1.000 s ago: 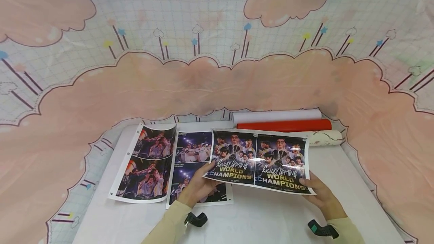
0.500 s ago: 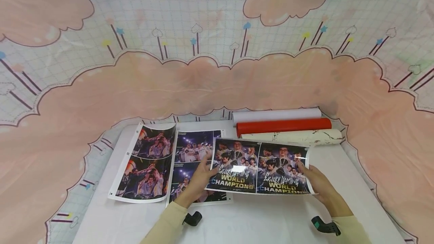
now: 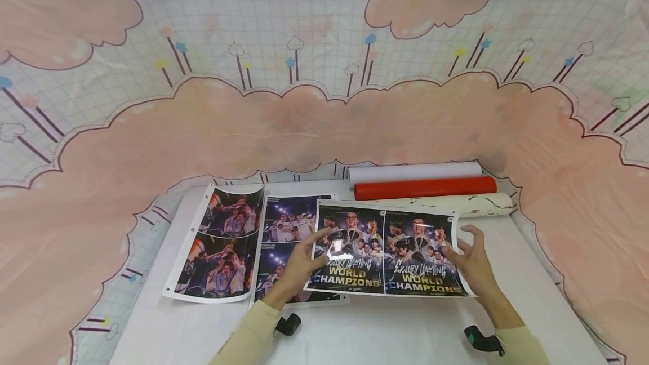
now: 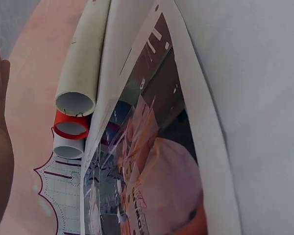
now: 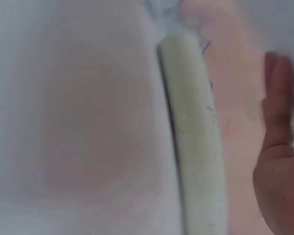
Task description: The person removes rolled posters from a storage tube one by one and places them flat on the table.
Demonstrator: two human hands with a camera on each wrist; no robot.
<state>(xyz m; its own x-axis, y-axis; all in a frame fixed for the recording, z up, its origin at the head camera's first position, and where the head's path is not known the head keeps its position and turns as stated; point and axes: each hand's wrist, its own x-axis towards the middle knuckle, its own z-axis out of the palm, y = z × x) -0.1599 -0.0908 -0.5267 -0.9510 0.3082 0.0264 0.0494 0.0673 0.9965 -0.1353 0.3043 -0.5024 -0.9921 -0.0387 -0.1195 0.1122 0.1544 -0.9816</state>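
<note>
A glossy two-panel poster lettered "World Champions" is held above the table in the head view. My left hand grips its left edge, thumb and a stretched finger showing on the printed face. On the opposite edge, my right hand has its thumb on the face, with the fingers spread beyond the border. Partly behind the left hand lies a second poster with purple stage photos. A third poster, its edges curling, lies farther left. The wrist views catch only part of the left hand and right hand.
A white roll, a red roll and a cream patterned roll lie along the table's back right. The white tabletop is bordered by a cloud-patterned cloth rising behind it.
The held poster first dips and tilts, then turns its face more toward the head camera. My right hand's fingers have spread out past its right edge. The other posters and the rolls stay put.
</note>
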